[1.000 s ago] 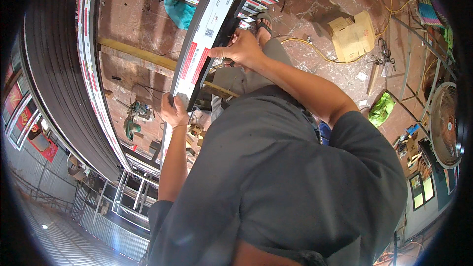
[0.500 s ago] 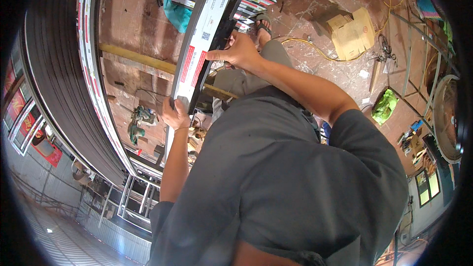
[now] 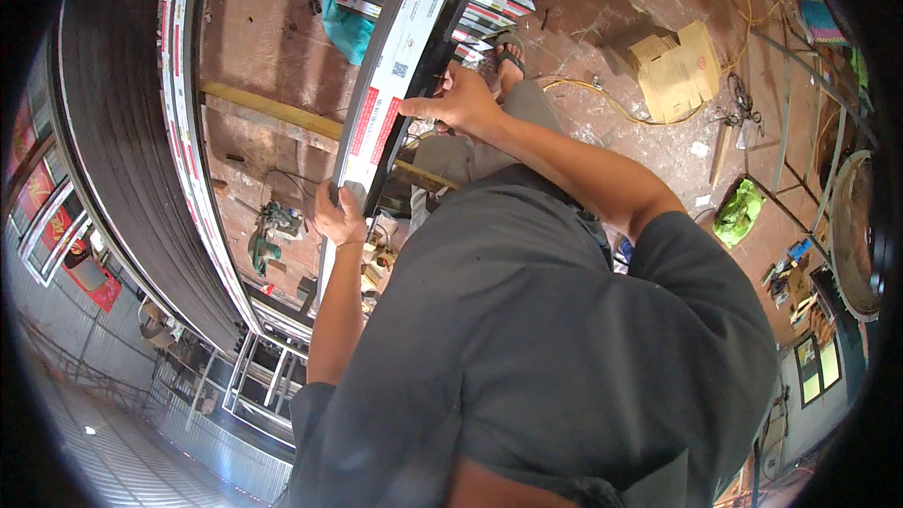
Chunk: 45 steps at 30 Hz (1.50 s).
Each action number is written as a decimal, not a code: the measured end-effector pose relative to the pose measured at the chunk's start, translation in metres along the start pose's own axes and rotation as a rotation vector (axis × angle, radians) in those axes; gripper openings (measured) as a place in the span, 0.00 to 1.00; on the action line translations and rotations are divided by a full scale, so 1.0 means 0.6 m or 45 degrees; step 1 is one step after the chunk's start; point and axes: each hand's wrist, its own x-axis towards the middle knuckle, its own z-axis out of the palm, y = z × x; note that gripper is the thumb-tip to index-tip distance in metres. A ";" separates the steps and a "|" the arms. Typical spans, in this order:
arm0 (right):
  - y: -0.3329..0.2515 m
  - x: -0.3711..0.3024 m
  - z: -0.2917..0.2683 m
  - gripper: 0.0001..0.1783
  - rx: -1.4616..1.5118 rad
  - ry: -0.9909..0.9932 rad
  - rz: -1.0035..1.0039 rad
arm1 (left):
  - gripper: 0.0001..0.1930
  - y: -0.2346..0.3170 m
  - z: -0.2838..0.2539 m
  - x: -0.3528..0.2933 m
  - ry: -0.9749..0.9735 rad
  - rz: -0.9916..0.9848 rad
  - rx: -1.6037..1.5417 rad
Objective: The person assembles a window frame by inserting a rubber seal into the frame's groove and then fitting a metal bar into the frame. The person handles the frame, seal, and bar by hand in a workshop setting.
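Note:
A dark window frame (image 3: 353,174), its face covered in white protective film with red labels, stands in front of me on the left. My left hand (image 3: 340,216) is closed around the lower part of its near bar, fingers on the inner side. Higher on the same bar, my right hand (image 3: 463,105) is bent against the dark outer edge. Its thumb rests on the edge of the filmed face, and the other fingers curl at the side channel. Whatever those fingers pinch, if anything, is too small to make out.
A yellowish bar (image 3: 273,111) crosses behind the frame opening. Dark stacked profiles (image 3: 118,132) stand at left. On the floor lie a green power tool (image 3: 263,249), a cardboard box (image 3: 677,75), a yellow cable (image 3: 602,94) and a bright green bag (image 3: 738,214). Film-wrapped profiles (image 3: 499,0) lie beyond my foot.
The view has shifted slightly, so the frame and floor appear a little further right and lower. Both hands keep nearly the same places on the bar.

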 end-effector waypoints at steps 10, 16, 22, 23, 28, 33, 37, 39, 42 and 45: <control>-0.001 -0.007 -0.047 0.19 -0.025 -0.182 -0.066 | 0.50 0.194 0.028 0.086 -0.021 -0.186 0.184; -0.006 0.008 -0.061 0.26 -0.163 -0.216 0.007 | 0.53 0.273 0.015 0.139 0.001 0.358 0.106; -0.040 0.008 -0.063 0.23 -0.262 -0.246 0.179 | 0.59 0.333 0.046 0.178 -0.095 0.168 0.022; -0.026 0.015 -0.082 0.23 -0.328 -0.250 0.149 | 0.59 0.337 0.046 0.183 -0.132 0.138 0.022; -0.036 0.020 -0.078 0.23 -0.307 -0.276 0.036 | 0.55 0.324 0.051 0.175 -0.112 0.192 0.095; -0.017 0.033 -0.093 0.23 -0.172 -0.312 0.160 | 0.55 0.339 0.033 0.179 -0.273 0.125 0.185; -0.021 0.035 -0.094 0.24 -0.103 -0.324 0.261 | 0.55 0.335 0.040 0.174 -0.214 0.149 0.191; -0.034 0.032 -0.091 0.23 -0.097 -0.322 0.312 | 0.55 0.334 0.042 0.173 -0.193 0.152 0.189; -0.056 0.024 -0.085 0.22 -0.150 -0.307 0.352 | 0.54 0.334 0.039 0.174 -0.219 0.141 0.159; -0.061 0.022 -0.084 0.20 -0.158 -0.290 0.366 | 0.53 0.340 0.028 0.178 -0.246 0.110 0.127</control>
